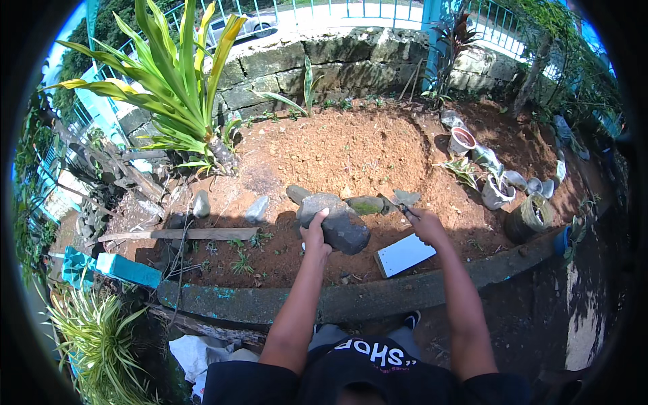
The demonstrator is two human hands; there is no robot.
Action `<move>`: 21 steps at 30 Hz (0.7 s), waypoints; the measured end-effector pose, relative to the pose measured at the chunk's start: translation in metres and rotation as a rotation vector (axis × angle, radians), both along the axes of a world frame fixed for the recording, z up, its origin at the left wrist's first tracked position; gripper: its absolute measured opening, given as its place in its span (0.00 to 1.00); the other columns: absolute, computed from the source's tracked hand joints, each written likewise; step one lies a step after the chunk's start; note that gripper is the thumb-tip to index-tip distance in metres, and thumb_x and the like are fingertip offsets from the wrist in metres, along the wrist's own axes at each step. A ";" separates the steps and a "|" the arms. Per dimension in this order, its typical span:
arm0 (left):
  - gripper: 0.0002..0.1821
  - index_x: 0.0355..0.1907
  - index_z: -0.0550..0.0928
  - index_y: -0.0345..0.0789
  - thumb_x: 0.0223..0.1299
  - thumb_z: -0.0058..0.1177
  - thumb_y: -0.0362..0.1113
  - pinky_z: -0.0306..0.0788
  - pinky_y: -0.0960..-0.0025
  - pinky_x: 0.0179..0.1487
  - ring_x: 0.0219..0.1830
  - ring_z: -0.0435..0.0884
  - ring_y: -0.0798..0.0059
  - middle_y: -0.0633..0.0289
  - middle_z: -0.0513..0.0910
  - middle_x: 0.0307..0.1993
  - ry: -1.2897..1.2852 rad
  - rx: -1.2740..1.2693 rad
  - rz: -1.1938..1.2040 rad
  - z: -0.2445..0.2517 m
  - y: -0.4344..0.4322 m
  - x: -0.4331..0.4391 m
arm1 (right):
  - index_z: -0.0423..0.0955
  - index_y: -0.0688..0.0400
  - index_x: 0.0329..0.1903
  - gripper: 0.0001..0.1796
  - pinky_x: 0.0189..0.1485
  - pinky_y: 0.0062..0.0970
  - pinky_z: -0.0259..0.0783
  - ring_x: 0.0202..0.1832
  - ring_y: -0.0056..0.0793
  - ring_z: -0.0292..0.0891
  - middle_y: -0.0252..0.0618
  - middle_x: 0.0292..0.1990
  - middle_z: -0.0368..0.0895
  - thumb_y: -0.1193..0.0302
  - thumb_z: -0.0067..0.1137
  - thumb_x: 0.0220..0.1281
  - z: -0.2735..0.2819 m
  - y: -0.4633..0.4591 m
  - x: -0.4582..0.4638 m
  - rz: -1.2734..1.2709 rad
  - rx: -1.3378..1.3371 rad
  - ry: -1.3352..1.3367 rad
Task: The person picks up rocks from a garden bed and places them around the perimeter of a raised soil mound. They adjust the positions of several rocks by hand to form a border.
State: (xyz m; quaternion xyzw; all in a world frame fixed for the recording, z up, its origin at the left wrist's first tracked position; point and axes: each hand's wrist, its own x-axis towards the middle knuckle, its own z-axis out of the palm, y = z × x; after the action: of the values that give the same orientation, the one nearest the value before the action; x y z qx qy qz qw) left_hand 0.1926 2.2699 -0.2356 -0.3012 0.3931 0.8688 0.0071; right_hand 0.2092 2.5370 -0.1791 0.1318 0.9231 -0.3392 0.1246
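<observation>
My left hand (317, 234) grips a large, flat, dark grey stone (343, 228) by its left side, thumb on top. The stone is held up over the row of stones in the soil. In my right hand (425, 225) is the dark handle of a small hand tool (403, 207). Its far end meets a flat grey shape, which I cannot tell from a blade or a stone. Between my hands, a mossy stone (365, 204) sits in the row. Another grey stone (297, 193) lies partly behind the held one.
Low concrete edging (364, 302) curves in front of me. A white board (405, 255) lies on the soil below my right hand. Loose stones (257, 209) and a wooden plank (202, 234) lie left. Potted plants (497, 193) stand right; a block wall (344, 55) runs behind the loosened soil (344, 147).
</observation>
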 end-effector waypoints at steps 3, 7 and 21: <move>0.41 0.59 0.62 0.35 0.40 0.67 0.32 0.75 0.53 0.48 0.48 0.77 0.59 0.52 0.73 0.51 0.040 -0.025 -0.023 -0.007 0.069 0.003 | 0.72 0.48 0.59 0.21 0.36 0.36 0.74 0.32 0.42 0.80 0.52 0.34 0.81 0.61 0.50 0.64 -0.001 0.072 0.012 -0.024 0.006 -0.033; 0.39 0.57 0.65 0.33 0.38 0.67 0.29 0.74 0.56 0.49 0.47 0.78 0.61 0.53 0.75 0.48 0.117 -0.170 -0.040 -0.011 0.163 0.011 | 0.72 0.48 0.58 0.21 0.48 0.39 0.72 0.44 0.47 0.78 0.52 0.42 0.80 0.62 0.50 0.62 -0.018 0.170 0.026 0.025 0.123 0.014; 0.43 0.59 0.62 0.33 0.36 0.69 0.32 0.71 0.49 0.49 0.51 0.74 0.57 0.52 0.72 0.52 -0.073 -0.166 -0.121 -0.038 0.341 0.000 | 0.76 0.47 0.52 0.17 0.46 0.41 0.72 0.42 0.54 0.77 0.55 0.40 0.79 0.59 0.52 0.61 -0.065 0.347 0.019 -0.070 0.045 -0.075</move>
State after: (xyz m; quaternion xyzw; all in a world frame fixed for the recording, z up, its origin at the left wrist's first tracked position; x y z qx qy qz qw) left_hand 0.1925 2.6110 -0.2740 -0.3076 0.4806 0.8198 0.0489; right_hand 0.2283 2.8845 -0.2441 0.1794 0.9199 -0.3173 0.1444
